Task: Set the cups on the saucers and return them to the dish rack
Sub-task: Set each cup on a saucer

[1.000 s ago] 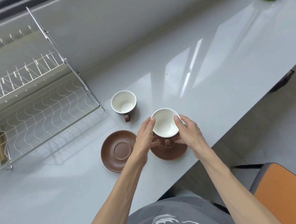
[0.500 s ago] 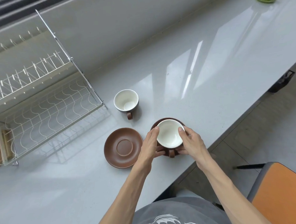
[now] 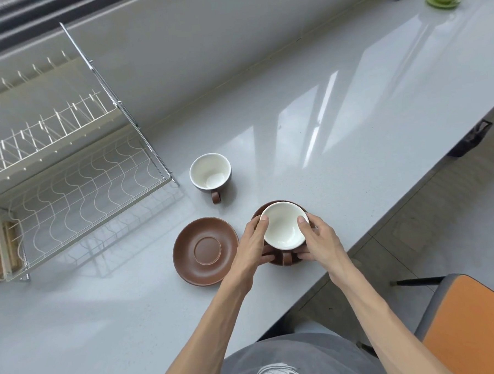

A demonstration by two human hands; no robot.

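We have the nearer cup between both hands, white inside, brown outside, its handle turned toward us. It sits on, or just above, the right-hand saucer, near the front edge of the surface; whether its foot has landed we cannot tell. The left hand presses the cup's left wall with the thumb at the rim, and the right hand mirrors it, so each grip is clenched on the cup. We judge the two-sided hold is there to centre the cup in the saucer's well and keep it level.

Just left of this pair lies the second saucer, bare, its ring showing. Behind it, nearer the back edge, stands the second cup, upright, handle also facing us, apart from both saucers. It has yet to be seated.

At the left end of the surface stands the wire dish rack, its lower tier open toward the cups, handy for sliding the sets in.
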